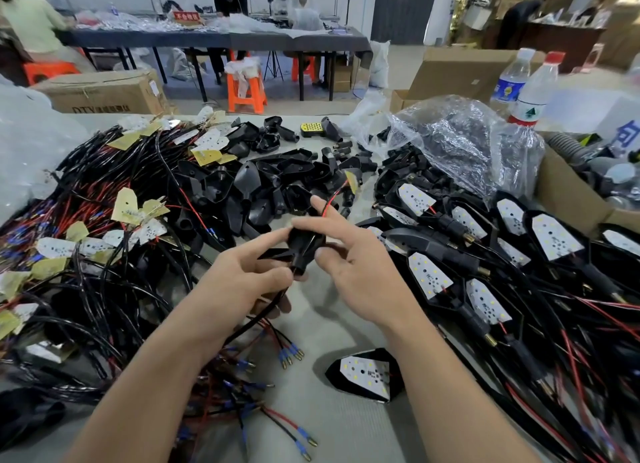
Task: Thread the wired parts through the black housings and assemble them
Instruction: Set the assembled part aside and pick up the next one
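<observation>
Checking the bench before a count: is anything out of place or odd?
One finished housing with a white board lies alone on the table, nearer the person than the right hand, apart from the finished pile at the right. A yellow perforated part sits among the loose black housings at the back. No damage shows.

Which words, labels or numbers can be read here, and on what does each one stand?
"DTY": on the cardboard box at left; the Chinese characters after it are too blurred.
Red sign on the far table: Chinese characters, too blurred.
White sheet at right: one large blue Chinese character, cut off.
Red-labelled bottle and blue-labelled bottle: print too small.
</observation>
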A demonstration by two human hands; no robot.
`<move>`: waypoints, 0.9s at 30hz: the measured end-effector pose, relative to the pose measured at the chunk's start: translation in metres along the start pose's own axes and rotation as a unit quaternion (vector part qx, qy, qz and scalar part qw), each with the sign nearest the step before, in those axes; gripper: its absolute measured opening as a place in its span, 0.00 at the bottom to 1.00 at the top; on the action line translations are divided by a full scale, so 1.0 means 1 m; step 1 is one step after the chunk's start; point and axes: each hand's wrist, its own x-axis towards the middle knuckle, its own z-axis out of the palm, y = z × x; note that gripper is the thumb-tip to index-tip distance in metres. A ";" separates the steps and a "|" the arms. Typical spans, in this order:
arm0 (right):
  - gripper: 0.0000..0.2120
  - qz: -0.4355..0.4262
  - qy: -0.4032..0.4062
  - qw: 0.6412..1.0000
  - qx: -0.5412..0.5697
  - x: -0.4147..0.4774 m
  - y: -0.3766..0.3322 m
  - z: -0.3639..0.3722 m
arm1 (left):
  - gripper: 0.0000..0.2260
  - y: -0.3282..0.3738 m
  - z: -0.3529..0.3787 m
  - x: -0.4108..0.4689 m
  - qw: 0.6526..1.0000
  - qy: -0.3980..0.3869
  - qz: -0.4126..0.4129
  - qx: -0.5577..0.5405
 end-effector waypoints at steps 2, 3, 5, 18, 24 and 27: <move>0.29 -0.021 0.026 0.999 0.018 0.000 -0.004 0.003 | 0.23 0.000 0.006 -0.002 0.999 -0.015 -0.017 -0.043; 0.31 -0.031 0.050 0.997 0.044 0.000 -0.005 0.005 | 0.22 0.001 0.008 -0.003 0.997 -0.025 -0.019 -0.076; 0.38 -0.019 0.106 0.986 0.129 0.000 -0.005 0.005 | 0.23 0.005 0.007 -0.004 0.993 -0.044 -0.011 -0.113; 0.40 0.108 0.136 0.882 0.439 0.004 -0.014 0.001 | 0.19 0.004 -0.014 -0.004 0.987 -0.106 -0.039 -0.118; 0.26 0.120 0.262 0.847 0.446 0.008 -0.006 -0.025 | 0.20 0.003 -0.040 -0.010 0.977 -0.117 -0.060 -0.167; 0.11 0.125 0.213 0.852 0.462 0.005 -0.006 -0.022 | 0.29 0.000 -0.046 -0.011 0.975 -0.150 -0.049 -0.156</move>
